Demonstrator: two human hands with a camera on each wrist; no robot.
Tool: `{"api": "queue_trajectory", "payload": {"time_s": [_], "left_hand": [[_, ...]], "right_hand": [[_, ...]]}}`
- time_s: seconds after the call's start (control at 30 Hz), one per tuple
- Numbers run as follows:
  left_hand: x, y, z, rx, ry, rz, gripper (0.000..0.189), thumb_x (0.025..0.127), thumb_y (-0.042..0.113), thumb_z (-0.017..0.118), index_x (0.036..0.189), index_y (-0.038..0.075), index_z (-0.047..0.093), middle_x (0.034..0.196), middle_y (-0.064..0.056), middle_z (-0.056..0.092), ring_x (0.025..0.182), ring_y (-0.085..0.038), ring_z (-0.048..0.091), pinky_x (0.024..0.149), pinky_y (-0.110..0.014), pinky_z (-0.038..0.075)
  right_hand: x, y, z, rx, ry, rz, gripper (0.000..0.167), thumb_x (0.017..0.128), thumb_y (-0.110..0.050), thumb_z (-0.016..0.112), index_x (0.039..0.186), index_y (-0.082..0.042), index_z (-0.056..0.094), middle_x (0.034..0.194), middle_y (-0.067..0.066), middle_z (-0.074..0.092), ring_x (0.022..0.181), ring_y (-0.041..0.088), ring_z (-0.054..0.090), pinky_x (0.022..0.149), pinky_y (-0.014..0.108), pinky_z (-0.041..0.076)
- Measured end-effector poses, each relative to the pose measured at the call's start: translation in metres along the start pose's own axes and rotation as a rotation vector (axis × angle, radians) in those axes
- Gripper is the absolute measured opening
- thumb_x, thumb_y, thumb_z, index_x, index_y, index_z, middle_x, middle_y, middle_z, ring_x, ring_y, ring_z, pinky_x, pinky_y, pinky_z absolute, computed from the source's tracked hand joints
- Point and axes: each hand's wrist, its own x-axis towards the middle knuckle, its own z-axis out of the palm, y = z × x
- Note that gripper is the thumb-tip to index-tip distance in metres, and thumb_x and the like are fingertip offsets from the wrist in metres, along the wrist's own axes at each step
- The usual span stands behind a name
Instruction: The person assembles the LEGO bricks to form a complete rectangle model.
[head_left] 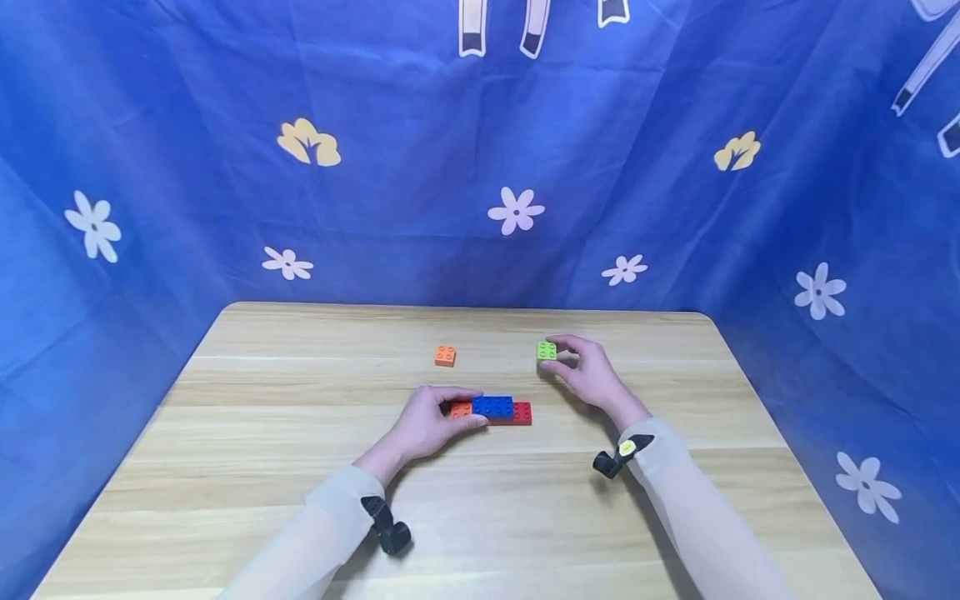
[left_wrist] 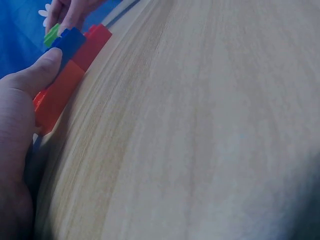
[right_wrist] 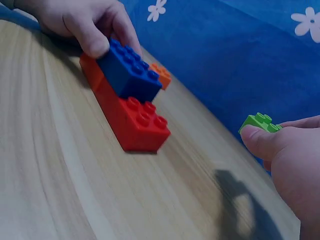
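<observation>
Curled round the brick stack (head_left: 497, 408), the left hand (head_left: 427, 421) is parted only by the stack's depth, thumb on the near side and fingers behind; the right hand (head_left: 592, 375) pinches the lime-green four-stud brick (head_left: 547, 350) between thumb and fingertips, no wider than the brick. In the stack, a blue eight-stud brick (right_wrist: 131, 72) bridges a red brick (right_wrist: 145, 122) and an orange brick (left_wrist: 60, 95), which lie end to end on the table, bare studs showing at both outer ends. That hold seems best kept low and firm, pressing the joint together so neither lower brick can tip or part. The lime-green brick lies beyond the stack, towards its right end; pinching by the sides, as here, leaves its studs uncovered, and keeping it level should help its handling. I cannot tell whether it touches the table. A loose orange four-stud brick (head_left: 446, 357) sits studs up behind the stack, well apart from the lime-green one. Around everything hangs a creased blue curtain (head_left: 405, 208); before it spreads a pale wood-grain tabletop (head_left: 510, 517) with rounded far corners. Smallest are the curtain's printed white flowers (head_left: 516, 211).
</observation>
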Motion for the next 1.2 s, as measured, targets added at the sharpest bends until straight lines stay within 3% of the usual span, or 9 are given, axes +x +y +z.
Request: {"api": "queue_trajectory", "payload": {"time_s": [0.43,0.8,1.03,1.2], "left_hand": [[0.0,-0.001,0.0,-0.005,0.012,-0.002,0.043,0.067,0.053,0.077,0.107,0.039,0.068,0.105,0.019,0.064,0.093,-0.001,0.058,0.081,-0.028,0.047],[0.002,-0.001,0.002,-0.006,0.015,0.019,0.043,0.068,0.052,0.077,0.107,0.035,0.069,0.104,0.018,0.064,0.094,-0.002,0.059,0.081,-0.029,0.048],[0.002,0.0,0.001,-0.006,0.018,0.025,0.042,0.068,0.049,0.078,0.107,0.035,0.069,0.102,0.017,0.065,0.091,-0.002,0.059,0.079,-0.029,0.048],[0.002,0.0,0.001,-0.012,0.02,0.026,0.043,0.068,0.05,0.078,0.107,0.035,0.069,0.103,0.016,0.065,0.09,-0.003,0.059,0.078,-0.029,0.048]], "right_hand": [[-0.011,-0.023,0.006,0.067,-0.046,-0.031,0.045,0.08,-0.014,0.074,0.122,-0.006,0.059,0.109,0.0,0.061,0.098,0.02,0.059,0.089,0.047,0.047],[-0.025,-0.032,0.013,-0.007,-0.094,-0.033,0.043,0.081,-0.027,0.074,0.12,-0.015,0.061,0.11,-0.005,0.063,0.094,0.018,0.062,0.091,0.046,0.046],[-0.033,-0.033,0.02,-0.007,-0.109,-0.031,0.053,0.081,-0.032,0.073,0.126,-0.01,0.057,0.106,-0.007,0.063,0.094,0.013,0.061,0.091,0.042,0.046],[-0.038,-0.032,0.025,-0.023,-0.119,-0.055,0.049,0.081,-0.03,0.073,0.124,-0.01,0.058,0.105,-0.009,0.063,0.094,0.009,0.06,0.091,0.041,0.045]]}}
